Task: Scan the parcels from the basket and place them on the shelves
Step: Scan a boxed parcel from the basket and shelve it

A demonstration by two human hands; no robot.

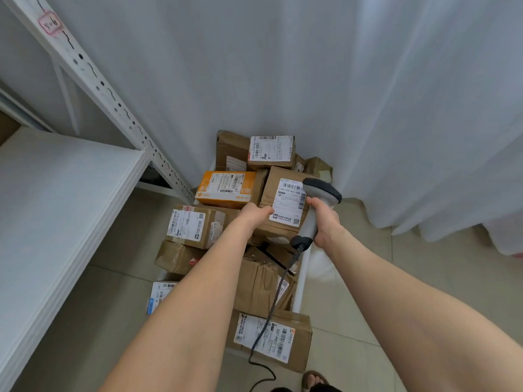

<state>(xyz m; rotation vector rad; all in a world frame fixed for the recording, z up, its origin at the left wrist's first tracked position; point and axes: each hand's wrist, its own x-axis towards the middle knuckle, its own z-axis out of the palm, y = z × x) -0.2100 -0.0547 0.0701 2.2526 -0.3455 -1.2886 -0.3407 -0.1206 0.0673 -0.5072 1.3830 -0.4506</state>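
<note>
Head view, looking down: a brown parcel (283, 172) with a white barcode label is gripped at its near left edge by the left hand (253, 215), fingers curled onto the top face beside the label. The parcel is located on top of the pile in the white basket (302, 275), toward the far right; whether it is lifted clear of the boxes beneath cannot be told. A grey barcode scanner (322, 192) is held by its handle in the right hand (325, 223), fingers wrapped around it, with the scanner head positioned over the label's right edge. Its coiled cable (271, 306) is seen trailing down across the nearer parcels to the tiled floor (353, 292). An orange parcel (226, 188) is noted just left of the gripped one. A white shelf board (56, 193) and its perforated upright (113, 100) are recorded at left; a white curtain (311, 66) hangs behind the basket
</note>
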